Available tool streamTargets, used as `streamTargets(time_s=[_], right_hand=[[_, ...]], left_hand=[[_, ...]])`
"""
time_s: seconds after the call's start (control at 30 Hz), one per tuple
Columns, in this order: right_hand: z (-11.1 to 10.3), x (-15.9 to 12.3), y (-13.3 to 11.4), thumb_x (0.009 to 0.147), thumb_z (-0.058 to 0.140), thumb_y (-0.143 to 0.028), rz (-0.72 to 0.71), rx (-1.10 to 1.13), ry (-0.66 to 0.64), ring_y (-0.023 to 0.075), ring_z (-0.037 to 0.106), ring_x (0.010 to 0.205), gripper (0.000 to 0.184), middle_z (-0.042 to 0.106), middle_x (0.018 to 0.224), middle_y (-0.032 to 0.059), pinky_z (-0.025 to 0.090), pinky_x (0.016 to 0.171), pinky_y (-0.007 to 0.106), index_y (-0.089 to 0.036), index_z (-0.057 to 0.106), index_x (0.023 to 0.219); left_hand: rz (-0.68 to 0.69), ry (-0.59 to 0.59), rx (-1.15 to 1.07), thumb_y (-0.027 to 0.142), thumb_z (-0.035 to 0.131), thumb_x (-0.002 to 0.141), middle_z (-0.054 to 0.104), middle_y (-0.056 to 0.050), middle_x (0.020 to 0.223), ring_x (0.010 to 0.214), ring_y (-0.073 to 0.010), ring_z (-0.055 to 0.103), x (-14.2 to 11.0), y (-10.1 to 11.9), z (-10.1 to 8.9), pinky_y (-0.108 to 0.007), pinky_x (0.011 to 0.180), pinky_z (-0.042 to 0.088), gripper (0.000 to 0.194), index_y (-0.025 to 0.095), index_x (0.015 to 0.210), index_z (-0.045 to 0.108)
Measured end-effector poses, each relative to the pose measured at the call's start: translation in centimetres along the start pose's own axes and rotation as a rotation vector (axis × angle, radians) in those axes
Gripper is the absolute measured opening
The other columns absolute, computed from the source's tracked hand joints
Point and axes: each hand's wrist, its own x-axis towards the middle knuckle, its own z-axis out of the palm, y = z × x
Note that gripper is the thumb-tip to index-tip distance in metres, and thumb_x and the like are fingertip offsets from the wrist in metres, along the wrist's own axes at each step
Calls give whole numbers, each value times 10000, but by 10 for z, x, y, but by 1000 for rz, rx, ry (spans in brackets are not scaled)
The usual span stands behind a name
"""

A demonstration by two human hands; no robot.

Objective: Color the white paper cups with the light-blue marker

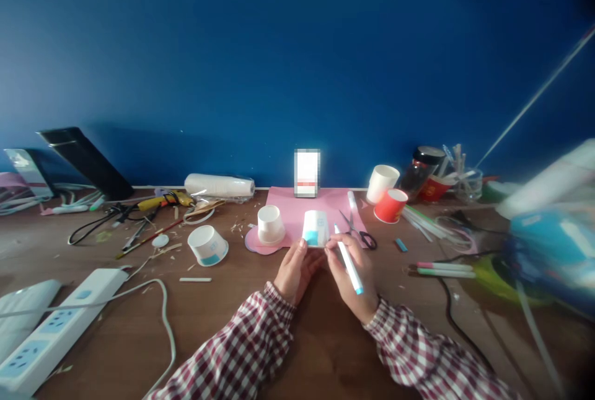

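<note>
My left hand (294, 270) is closed around the left side of a small white paper cup (316, 227) with a blue patch, held upside down above the brown table (223, 325). My right hand (354, 270) grips a white marker with a blue end (349, 263), its tip touching the cup's right side. Behind the cup lies a pink paper sheet (297, 208). Another white cup (270, 224) stands upside down on a pink paper circle (260, 245). A third cup with a blue patch (208, 245) lies tilted to the left.
Scissors (357, 231) lie right of the hands. A white cup (382, 183), a red cup (391, 204), a jar (421, 170) and pens (446, 270) sit at the right. Power strips (56, 325), cables, a glue gun (162, 201) and a film roll (219, 186) lie left.
</note>
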Motion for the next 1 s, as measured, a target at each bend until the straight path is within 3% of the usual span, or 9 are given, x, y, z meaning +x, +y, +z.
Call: streamTargets(time_s=[0.43,0.67,0.87,1.0], right_hand=[[-2,-2,2,913,596,-132,-96,15,5,208,667,875,144,677,921,58,563,810,358,-216,605,1029],[-4,0,4,912,595,-123,-118,14,-6,197,654,862,153,662,909,55,559,790,345,-221,595,1030],[-2,1,-7,883,595,-55,-256,36,-42,185,653,805,195,670,856,50,559,775,338,-209,598,1003],[-3,0,-15,886,594,-58,-233,115,-78,179,667,799,193,687,853,40,567,774,330,-221,611,987]], left_hand=[[16,-64,36,262,836,673,723,-76,1066,1024,-233,678,-4,-1,2,-380,943,520,432,186,1061,662],[64,88,236,409,810,684,739,-71,848,795,-187,702,2,-11,-1,-324,791,573,354,131,858,678],[249,225,555,303,751,709,702,-27,741,677,-152,628,4,-9,-9,-260,635,517,186,145,783,686],[302,160,538,288,691,755,694,-28,743,699,-161,617,9,-9,-17,-277,666,507,138,153,746,666]])
